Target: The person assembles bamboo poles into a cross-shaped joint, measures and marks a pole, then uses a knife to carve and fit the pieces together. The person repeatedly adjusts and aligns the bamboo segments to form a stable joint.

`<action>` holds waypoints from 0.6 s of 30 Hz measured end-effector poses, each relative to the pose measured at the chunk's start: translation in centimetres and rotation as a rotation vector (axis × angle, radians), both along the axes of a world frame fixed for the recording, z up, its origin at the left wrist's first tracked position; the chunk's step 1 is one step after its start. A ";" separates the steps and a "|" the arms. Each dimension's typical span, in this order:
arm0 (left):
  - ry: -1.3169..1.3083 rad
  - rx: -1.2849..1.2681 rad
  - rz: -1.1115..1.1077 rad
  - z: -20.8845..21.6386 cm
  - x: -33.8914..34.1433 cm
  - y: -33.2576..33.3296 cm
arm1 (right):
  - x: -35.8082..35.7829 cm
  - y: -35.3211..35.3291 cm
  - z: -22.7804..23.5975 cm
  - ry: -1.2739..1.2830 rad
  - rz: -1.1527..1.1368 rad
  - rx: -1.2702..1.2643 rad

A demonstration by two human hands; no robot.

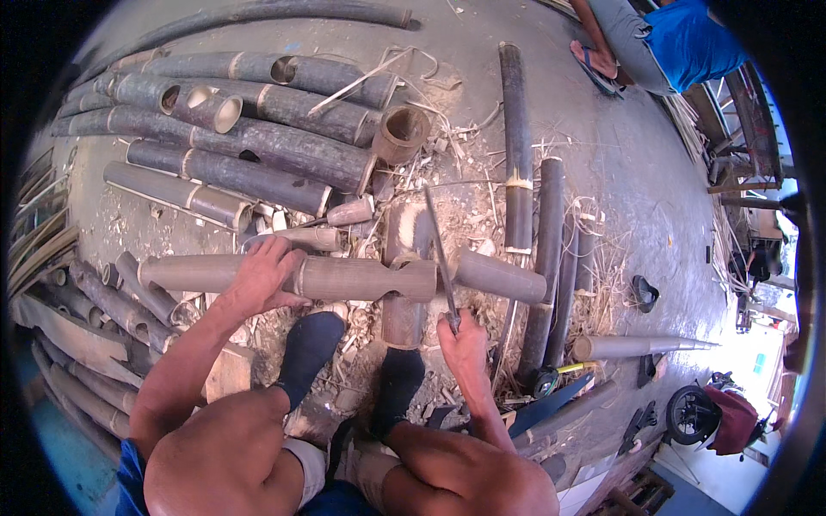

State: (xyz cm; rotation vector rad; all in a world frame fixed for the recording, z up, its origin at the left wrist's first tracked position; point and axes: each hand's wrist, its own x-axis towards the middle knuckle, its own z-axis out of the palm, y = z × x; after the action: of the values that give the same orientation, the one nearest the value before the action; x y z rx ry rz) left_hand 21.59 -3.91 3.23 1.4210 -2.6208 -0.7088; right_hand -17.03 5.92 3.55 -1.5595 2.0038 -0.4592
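The left hand (262, 279) grips a peeled bamboo section (284, 277), notched near its right end. The right hand (462, 340) is closed on a long blade (440, 254) just beyond that end. Shavings (361, 322) lie below both hands; dark unpeeled culms (249, 150) beyond the left hand appear unworked.

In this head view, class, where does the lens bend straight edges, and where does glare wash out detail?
Head view: the long bamboo pole along the top rim curves with the fisheye; black vignette rings the frame; daylight at the lower right bleaches the floor; the left hand on the carved bamboo piece and the right hand with the blade stay sharp.
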 end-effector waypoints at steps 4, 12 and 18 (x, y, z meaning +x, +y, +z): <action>-0.059 -0.019 0.055 0.2 -1.1 0.7 | -0.1 0.8 0.1 -0.132 -0.201 0.116; -0.303 -0.055 0.148 -0.4 -3.1 1.6 | -1.0 1.9 -0.8 0.063 -0.019 -0.019; -0.194 -0.018 0.044 -1.4 -2.0 0.6 | -0.1 0.5 -0.2 0.151 0.134 -0.196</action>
State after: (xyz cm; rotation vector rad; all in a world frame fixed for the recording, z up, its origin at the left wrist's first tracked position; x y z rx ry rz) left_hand 19.60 -3.29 1.85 1.6130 -2.7188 -0.5667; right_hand -17.10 6.44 3.31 -1.8853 1.9975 -0.5104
